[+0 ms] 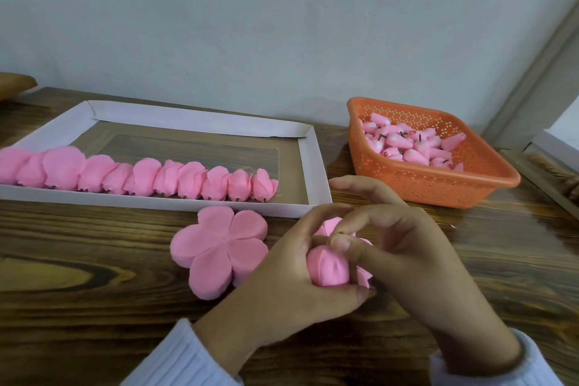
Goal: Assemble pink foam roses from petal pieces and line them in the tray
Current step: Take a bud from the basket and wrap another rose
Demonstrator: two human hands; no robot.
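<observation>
the left grip (282,285) and right grip (416,260) curl round a smooth, bud-shaped pink foam rose (327,266) above the dark wood-grain desk (94,291), near the white tray (313,166), pale wall (282,25) behind.

Soft, even daylight, no hard highlights. Brightest patch at the far right edge, past the door frame (532,78). Wall (282,25) reads flat pale grey-blue.

Shadows are faint with blurred edges: under the orange basket (438,188), under the stack of petal pieces (219,247), beneath the left hand (291,276) and right hand (407,247).

Dull sheen on the clear base of the tray (308,166). Pink foam oversaturated, folds barely readable.

Wide-angle bowing: the far edge of the table (94,276) curves, door frame leans. Foam rose (327,269) and fingers slightly soft; basket contents smeared.
</observation>
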